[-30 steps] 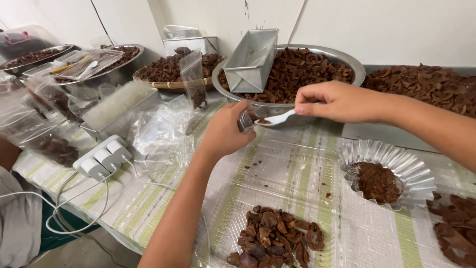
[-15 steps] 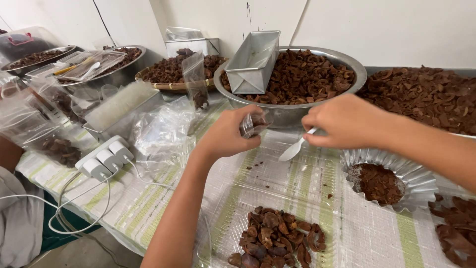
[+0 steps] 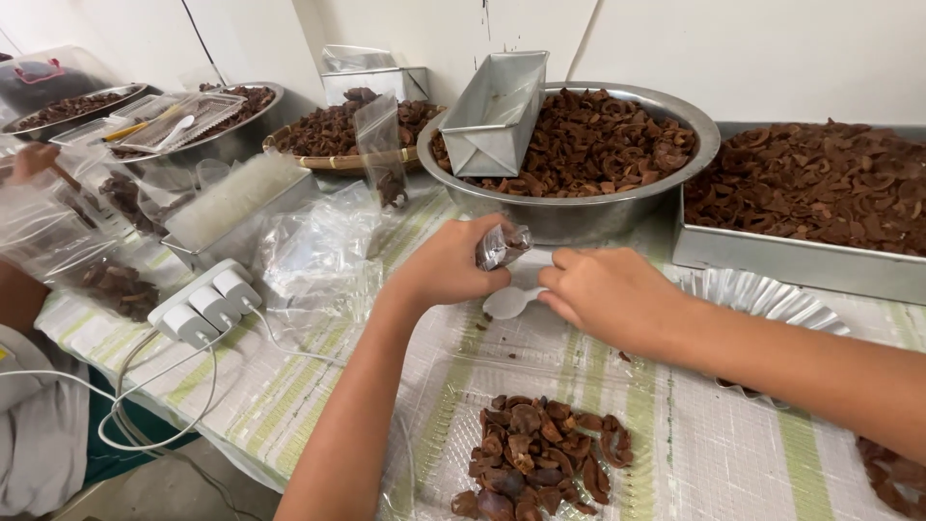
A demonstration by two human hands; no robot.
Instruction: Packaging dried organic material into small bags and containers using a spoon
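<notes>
My left hand (image 3: 453, 265) grips a small clear plastic bag (image 3: 503, 245) with dark brown dried pieces inside, held just above the table. My right hand (image 3: 606, 294) is close beside it, fingers pinched on a white plastic spoon (image 3: 511, 301) whose bowl points left under the bag. Below both hands lies a clear plastic tray (image 3: 453, 405) holding a heap of dried brown pieces (image 3: 540, 458).
A large metal bowl (image 3: 579, 217) of dried pieces with a metal loaf tin (image 3: 492, 116) in it stands behind. A metal tray (image 3: 801, 260) of the same is at right, a fluted foil cup (image 3: 772, 304) beside it. Plastic bags (image 3: 313, 251), a power strip (image 3: 203, 304) and another person's sleeve (image 3: 39, 425) lie left.
My right hand has come down and left with the spoon, from above the foil cup to right beside the bag. My left hand stays on the bag.
</notes>
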